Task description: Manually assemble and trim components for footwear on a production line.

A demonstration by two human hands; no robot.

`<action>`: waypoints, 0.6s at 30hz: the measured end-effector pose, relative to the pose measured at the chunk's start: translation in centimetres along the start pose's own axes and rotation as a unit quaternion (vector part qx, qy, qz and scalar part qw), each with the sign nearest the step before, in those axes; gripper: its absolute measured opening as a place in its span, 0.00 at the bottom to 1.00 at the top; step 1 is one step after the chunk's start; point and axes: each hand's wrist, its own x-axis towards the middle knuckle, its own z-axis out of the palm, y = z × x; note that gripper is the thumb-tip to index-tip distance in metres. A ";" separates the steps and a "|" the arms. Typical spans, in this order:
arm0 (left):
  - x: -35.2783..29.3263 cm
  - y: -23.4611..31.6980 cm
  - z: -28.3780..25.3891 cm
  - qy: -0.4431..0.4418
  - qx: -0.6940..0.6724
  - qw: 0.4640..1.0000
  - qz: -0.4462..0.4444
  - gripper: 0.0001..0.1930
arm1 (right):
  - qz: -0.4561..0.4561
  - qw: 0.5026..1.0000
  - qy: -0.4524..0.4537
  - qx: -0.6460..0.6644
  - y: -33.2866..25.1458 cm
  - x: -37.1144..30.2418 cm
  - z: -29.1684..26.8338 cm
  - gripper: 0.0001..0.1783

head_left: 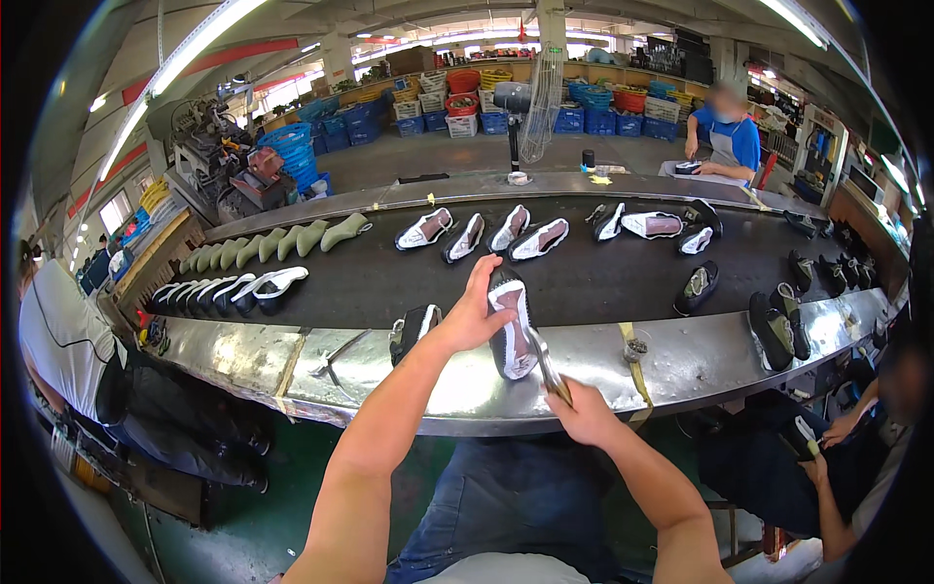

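My left hand grips a shoe upper on a last by its side, sole side up, over the metal ledge. The upper's edge is pleated around a pale insole. In my right hand is a pair of pliers, its jaws against the shoe's right edge near the lower end. Whether the jaws pinch the material is too small to tell. Another dark shoe lies left of my left hand, partly behind the forearm. A metal hand tool lies farther left on the ledge.
A black conveyor belt carries green lasts, white-lined uppers and several lasted shoes. Dark shoes and a small cup stand on the metal ledge. Co-workers sit across the belt and at right; another person stands left.
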 end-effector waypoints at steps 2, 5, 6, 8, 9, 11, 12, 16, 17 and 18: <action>0.1 0.6 0.1 -0.004 0.047 0.999 0.009 0.45 | -0.016 1.000 0.025 0.003 -0.9 2.7 -0.2 0.25; 0.0 0.4 0.2 -0.005 0.052 0.998 0.018 0.47 | -0.039 0.995 0.077 -0.040 -0.6 4.9 0.2 0.28; 0.0 0.4 0.0 -0.006 0.047 0.999 0.018 0.48 | -0.041 0.995 0.077 -0.040 -0.7 5.3 0.4 0.28; -0.1 0.2 -0.3 0.000 0.062 0.998 0.028 0.48 | -0.045 0.992 0.103 -0.054 -1.6 5.7 0.5 0.28; -0.2 0.0 -0.4 0.004 0.063 0.998 0.023 0.48 | -0.046 0.992 0.101 -0.054 -1.6 6.1 0.5 0.28; -0.2 0.1 -0.6 0.005 0.062 0.998 0.019 0.47 | -0.081 0.986 0.109 -0.099 -1.3 6.5 0.6 0.23; -0.2 0.2 -0.7 -0.002 0.065 0.998 0.022 0.47 | -0.080 0.986 0.109 -0.100 -0.3 6.9 0.7 0.23; 0.5 -0.2 -0.5 -0.008 0.070 0.997 0.036 0.47 | -0.001 0.984 -0.014 0.180 1.2 7.7 1.0 0.14; 0.6 -0.2 -0.5 -0.006 0.068 0.997 0.026 0.46 | 0.037 0.974 -0.019 0.224 0.6 7.8 0.9 0.12; 0.6 -0.4 -0.5 -0.003 0.070 0.997 0.026 0.46 | 0.034 0.974 -0.022 0.224 0.4 8.0 0.6 0.12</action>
